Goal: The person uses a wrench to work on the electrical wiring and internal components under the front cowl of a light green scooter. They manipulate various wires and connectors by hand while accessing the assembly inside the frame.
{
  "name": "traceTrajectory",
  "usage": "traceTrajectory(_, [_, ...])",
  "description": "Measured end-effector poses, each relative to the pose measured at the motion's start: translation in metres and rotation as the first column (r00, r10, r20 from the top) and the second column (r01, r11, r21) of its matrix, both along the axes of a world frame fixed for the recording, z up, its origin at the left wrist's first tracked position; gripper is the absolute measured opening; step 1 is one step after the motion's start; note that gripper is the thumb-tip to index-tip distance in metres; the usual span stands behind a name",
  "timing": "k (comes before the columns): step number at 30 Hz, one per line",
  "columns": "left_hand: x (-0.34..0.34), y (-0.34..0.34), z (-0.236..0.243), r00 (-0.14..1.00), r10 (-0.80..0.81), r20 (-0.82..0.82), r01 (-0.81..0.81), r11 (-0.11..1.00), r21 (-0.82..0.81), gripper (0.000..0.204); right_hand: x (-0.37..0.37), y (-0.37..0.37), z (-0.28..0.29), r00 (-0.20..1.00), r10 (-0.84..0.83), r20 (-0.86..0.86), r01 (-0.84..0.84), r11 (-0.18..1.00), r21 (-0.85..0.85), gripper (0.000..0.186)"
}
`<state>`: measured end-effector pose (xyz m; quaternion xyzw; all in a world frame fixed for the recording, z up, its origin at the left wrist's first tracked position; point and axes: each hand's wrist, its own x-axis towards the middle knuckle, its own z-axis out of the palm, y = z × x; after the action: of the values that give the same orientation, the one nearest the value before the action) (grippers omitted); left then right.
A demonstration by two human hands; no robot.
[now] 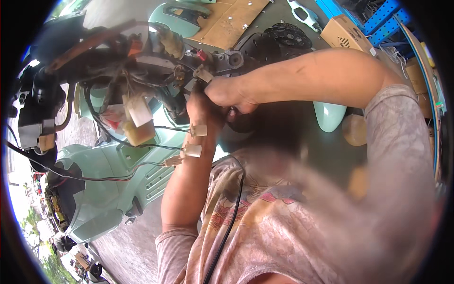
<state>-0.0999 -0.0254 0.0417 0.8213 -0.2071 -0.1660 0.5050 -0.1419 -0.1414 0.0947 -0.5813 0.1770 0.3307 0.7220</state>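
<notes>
My left hand [201, 106] reaches up into the dark front assembly [235, 60] of a partly stripped scooter, its fingers mostly hidden. My right hand [224, 94] lies over it with fingers curled; what they hold is hidden. Just above them is a pale connector [203, 75]. Cables with white plugs [193, 150] hang across my left forearm, and larger pale connector blocks [139, 111] dangle to the left. A black cable [234, 199] runs down over my shirt. A blurred haze covers the lower right of the view.
Mint-green scooter bodywork [99, 165] stands at left. At the back lie a green panel [172, 19] on a flattened cardboard sheet [227, 21] and a black perforated disc [288, 35]. A cardboard box [345, 38], blue metal racking [383, 19] and another green panel [328, 116] are at right.
</notes>
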Motion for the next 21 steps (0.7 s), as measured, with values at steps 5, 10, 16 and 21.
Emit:
traceTrajectory(5, [-0.008,0.012,0.017,0.990,0.058,-0.132,-0.058,0.998,0.011,0.042,-0.029,0.027,-0.006,0.897,-0.441,-0.010,0.438,0.886,0.154,0.020])
traceTrajectory(10, [0.019,0.043,0.006,0.906,-0.289,0.309,0.225,0.948,0.227,0.032,-0.015,0.077,-0.063,0.743,-0.601,0.293,0.527,0.796,0.296,0.020])
traceTrajectory(16, [0.006,0.056,0.020,0.809,-0.323,0.491,0.272,0.946,0.173,0.041,0.003,0.104,-0.083,0.445,-0.658,0.608,0.588,0.726,0.356,0.021])
traceTrajectory(21, [0.025,0.054,0.017,0.754,-0.441,0.487,0.324,0.894,0.308,0.030,0.011,0.109,-0.098,0.350,-0.661,0.664,0.566,0.714,0.412,0.018])
